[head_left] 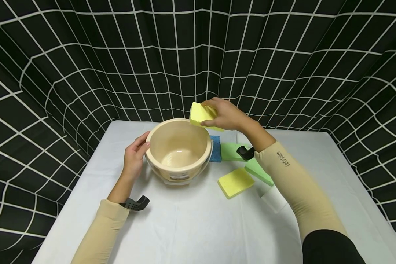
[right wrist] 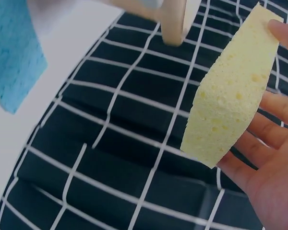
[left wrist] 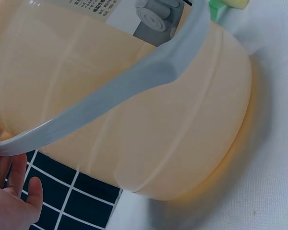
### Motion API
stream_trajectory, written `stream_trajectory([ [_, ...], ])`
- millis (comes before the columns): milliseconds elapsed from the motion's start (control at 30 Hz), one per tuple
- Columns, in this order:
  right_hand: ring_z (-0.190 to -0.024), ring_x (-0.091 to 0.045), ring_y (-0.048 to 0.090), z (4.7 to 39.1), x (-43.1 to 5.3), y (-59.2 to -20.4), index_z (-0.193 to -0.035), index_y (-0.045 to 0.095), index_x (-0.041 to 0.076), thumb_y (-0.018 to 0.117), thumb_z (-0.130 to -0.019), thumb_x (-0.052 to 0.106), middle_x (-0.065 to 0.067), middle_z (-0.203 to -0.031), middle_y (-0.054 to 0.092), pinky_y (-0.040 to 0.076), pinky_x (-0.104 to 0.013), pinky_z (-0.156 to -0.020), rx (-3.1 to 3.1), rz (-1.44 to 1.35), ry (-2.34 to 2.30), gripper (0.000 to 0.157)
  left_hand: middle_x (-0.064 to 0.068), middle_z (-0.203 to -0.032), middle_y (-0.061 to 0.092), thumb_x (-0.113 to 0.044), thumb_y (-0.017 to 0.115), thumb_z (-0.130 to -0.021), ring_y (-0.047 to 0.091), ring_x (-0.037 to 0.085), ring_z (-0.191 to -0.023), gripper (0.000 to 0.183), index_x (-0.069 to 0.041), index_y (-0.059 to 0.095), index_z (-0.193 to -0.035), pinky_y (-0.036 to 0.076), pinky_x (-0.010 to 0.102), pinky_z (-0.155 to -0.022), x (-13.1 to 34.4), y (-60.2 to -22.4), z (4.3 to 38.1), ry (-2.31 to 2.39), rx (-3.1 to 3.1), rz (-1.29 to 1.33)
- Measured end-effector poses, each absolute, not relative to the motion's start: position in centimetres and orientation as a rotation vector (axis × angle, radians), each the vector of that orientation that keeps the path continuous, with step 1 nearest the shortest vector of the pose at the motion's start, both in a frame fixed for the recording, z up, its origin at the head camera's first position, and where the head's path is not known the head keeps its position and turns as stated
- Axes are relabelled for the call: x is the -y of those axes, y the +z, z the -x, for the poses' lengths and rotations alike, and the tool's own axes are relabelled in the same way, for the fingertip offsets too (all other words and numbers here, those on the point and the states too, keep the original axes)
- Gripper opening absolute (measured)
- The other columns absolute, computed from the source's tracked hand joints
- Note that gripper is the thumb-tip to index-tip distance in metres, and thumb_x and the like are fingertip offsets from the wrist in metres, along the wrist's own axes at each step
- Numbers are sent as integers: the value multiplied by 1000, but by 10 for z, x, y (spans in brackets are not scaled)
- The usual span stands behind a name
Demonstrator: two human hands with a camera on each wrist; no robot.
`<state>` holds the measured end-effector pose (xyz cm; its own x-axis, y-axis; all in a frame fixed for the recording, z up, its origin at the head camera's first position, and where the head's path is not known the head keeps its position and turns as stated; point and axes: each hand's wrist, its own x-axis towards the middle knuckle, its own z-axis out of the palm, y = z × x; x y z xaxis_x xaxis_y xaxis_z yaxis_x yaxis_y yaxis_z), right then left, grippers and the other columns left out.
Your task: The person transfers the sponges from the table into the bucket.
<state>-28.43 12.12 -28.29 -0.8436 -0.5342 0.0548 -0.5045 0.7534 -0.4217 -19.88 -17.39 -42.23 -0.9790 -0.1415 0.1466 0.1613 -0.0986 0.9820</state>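
A cream bucket [head_left: 163, 167] stands upright on the white table, its grey handle [left wrist: 120, 91] hanging down along the front. My left hand [head_left: 135, 152] rests against the left side of its rim, fingers relaxed; in the left wrist view several fingers show beside the wall near the handle's end. My right hand [head_left: 226, 114] pinches a yellow sponge [right wrist: 235, 91] between thumb and fingers, above the bucket's right back rim. Inside the bucket, only the bare bottom and wall show. A second yellow sponge [head_left: 236, 182] lies flat on the table to the right of the bucket.
Right of the bucket lie a blue sponge [head_left: 215, 148], partly hidden behind it, and two green sponges [head_left: 231, 152]. White pieces [head_left: 274, 199] lie near my right forearm. A black curtain with white grid lines [head_left: 171, 55] surrounds the table [head_left: 184, 227].
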Motion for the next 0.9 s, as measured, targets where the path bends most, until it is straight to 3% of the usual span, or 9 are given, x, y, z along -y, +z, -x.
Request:
stream_trajectory([
  [900,-111,-19,52,267,-46,-299,-139,51,15,74,-82,43,-5,-130,56,49,-35,-100,-2717,1147,-441,68,26,-147,43,-2,50,-98,55,2,-119,44,8,45,-140,48,13,-102,174,-425,198,-2209,1908,89],
])
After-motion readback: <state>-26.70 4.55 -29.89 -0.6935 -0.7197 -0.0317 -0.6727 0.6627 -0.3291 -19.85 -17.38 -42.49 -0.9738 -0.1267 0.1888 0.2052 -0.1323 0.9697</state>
